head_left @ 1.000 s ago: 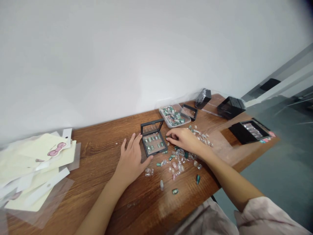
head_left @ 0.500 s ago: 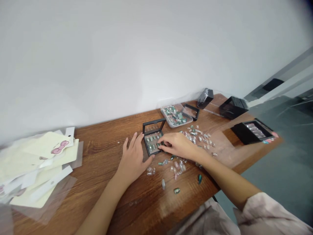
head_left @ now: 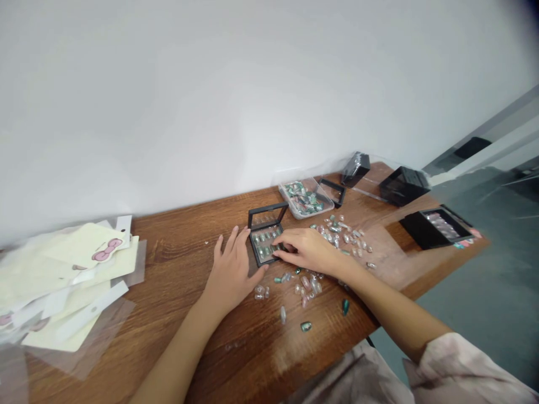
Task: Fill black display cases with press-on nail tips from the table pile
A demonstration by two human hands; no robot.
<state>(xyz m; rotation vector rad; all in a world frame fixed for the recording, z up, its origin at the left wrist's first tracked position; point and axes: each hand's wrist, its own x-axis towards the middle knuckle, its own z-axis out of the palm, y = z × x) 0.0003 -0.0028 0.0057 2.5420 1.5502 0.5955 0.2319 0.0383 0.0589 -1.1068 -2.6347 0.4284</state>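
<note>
As our spread left hand [head_left: 231,270] seemingly steadies the case [head_left: 264,244], frame centre, our right hand [head_left: 306,248] reaches inside; whether its grip pinches, we cannot tell.

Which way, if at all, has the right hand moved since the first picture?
Yes, leftward: the right hand, judged against the open black case, went from beside its right edge to over it.

Two hands [head_left: 231,270], one nail case [head_left: 268,208]
Three black boxes [head_left: 404,187], one plastic tub [head_left: 314,214], one frame [head_left: 341,200], dozens of press-on nails [head_left: 306,326].
</note>
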